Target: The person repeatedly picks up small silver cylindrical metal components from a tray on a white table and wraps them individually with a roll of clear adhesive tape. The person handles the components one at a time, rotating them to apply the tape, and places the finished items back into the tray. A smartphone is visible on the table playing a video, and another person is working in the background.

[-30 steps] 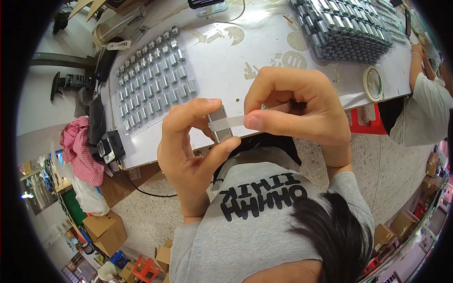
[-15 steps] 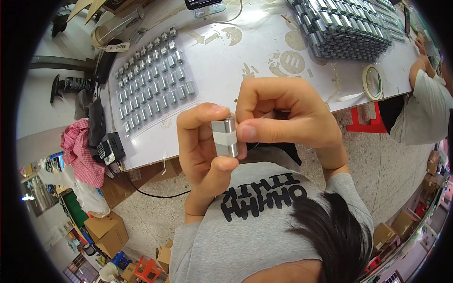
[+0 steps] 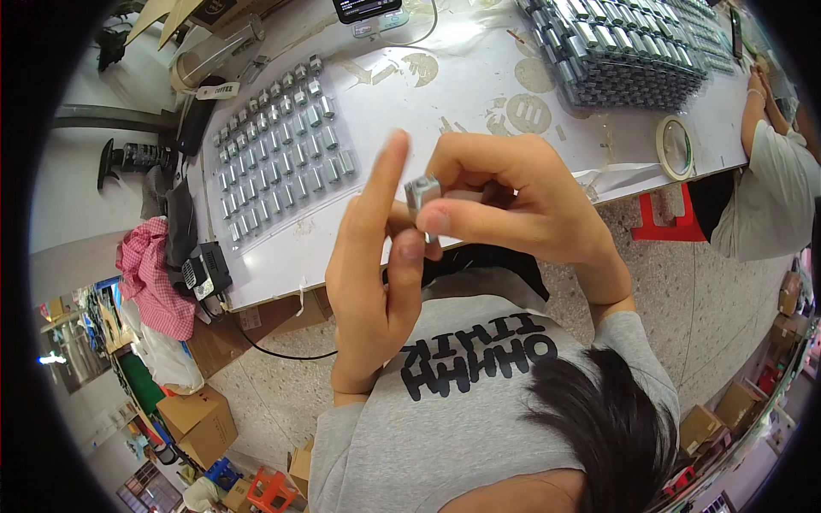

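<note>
A small silver metal cylinder (image 3: 422, 195) stands tilted in front of my chest, its end face turned up. My right hand (image 3: 522, 201) pinches it between thumb and bent index finger. Close beside it on the left is my left hand (image 3: 376, 256), its index finger stretched upward and its thumb lifted off the cylinder. The other left fingers curl behind the cylinder, and whether they touch it is hidden. On the white table (image 3: 376, 111), a clear plastic tray (image 3: 346, 141) holds rows of similar silver cylinders.
Stacked trays (image 3: 616, 64) of silver cylinders stand at the back right. A tape roll (image 3: 674, 147) lies by the table's right edge, near another person's arm (image 3: 756, 107). A phone (image 3: 368, 8) rests at the back. At left are a black device (image 3: 205, 269) and a checked cloth (image 3: 154, 274).
My left index finger and thumb have let go of the cylinder's ends, and the index finger now points up. The cylinder has turned, showing its end, in my right hand's pinch.
</note>
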{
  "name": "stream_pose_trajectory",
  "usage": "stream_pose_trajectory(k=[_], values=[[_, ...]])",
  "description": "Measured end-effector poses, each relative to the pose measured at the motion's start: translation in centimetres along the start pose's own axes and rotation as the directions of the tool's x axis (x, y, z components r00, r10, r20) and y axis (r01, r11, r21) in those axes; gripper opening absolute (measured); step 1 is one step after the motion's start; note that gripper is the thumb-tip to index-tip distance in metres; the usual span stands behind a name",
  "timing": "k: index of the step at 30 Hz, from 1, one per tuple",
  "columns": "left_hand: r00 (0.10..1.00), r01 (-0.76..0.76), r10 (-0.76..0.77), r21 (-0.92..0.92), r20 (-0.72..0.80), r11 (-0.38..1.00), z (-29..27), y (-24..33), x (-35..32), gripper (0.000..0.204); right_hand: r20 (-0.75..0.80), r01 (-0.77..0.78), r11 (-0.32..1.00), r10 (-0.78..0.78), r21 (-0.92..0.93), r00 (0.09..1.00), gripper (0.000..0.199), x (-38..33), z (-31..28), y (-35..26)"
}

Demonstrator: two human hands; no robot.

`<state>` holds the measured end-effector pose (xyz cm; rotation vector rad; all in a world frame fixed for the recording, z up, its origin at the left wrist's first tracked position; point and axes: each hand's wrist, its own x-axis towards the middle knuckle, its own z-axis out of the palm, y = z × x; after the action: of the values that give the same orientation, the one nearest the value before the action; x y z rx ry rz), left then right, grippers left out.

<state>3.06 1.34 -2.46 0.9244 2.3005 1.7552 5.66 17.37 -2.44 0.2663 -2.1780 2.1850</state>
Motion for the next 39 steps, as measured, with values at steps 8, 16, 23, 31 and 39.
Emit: stream_pose_trajectory(k=[8,16,23,31,39], values=[[0.939,-0.345,0.331,0.301,0.099,0.889,-1.3,-0.2,1.1,0.051,0.071,-0.069,0.996,0.072,-0.049,0.995,0.017,-0.3,-0.7,-0.5],[0.945,-0.217,0.192,0.069,0.266,0.974,-2.2,-0.6,0.7,0.043,0.237,-0.098,0.989,0.123,-0.114,0.964,0.015,-1.3,-2.1,-0.3],[0.964,-0.147,0.204,-0.293,0.172,0.945,-0.8,-0.7,0.0,0.05,0.164,0.081,0.996,-0.083,0.023,0.983,0.02,-1.3,-1.0,0.7],[0.94,-0.34,0.301,0.476,0.159,0.811,-0.3,-0.3,0.3,0.053,0.015,-0.007,0.999,0.007,0.033,1.0,0.017,-1.0,0.0,0.9],[0.938,-0.342,0.298,0.316,0.18,0.885,-1.7,-0.1,0.4,0.06,0.0,0.041,0.999,-0.041,0.004,0.999,0.022,-1.1,-0.6,2.2]])
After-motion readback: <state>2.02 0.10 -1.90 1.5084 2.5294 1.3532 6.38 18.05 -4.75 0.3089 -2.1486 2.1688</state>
